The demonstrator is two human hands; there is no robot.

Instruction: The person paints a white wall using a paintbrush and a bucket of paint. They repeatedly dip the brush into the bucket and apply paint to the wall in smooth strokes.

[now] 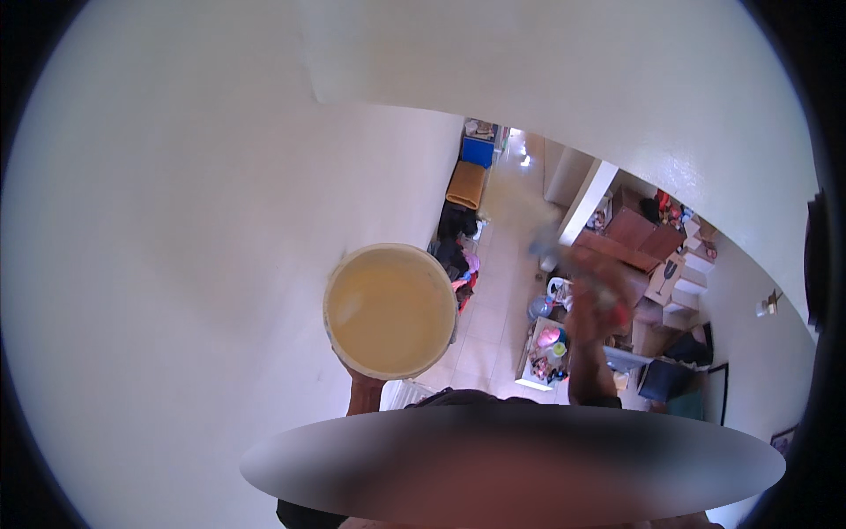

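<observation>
A round tub of cream-yellow paint is held up beside the white wall. Beneath it, my left hand grips the tub from below. The fingers are hidden behind it, and only the wrist area shows. To the right, my right hand is raised and blurred by motion. It is closed around what looks like a paintbrush, whose pale bristle end blurs against the floor far below. The brush appears apart from both the tub and the wall.
A white ceiling or beam surface curves overhead. Far below lie the tiled floor, a box of mixed items, a water bottle, brown wooden furniture, a cardboard box and piled clothes. A lamp fitting juts from the right wall.
</observation>
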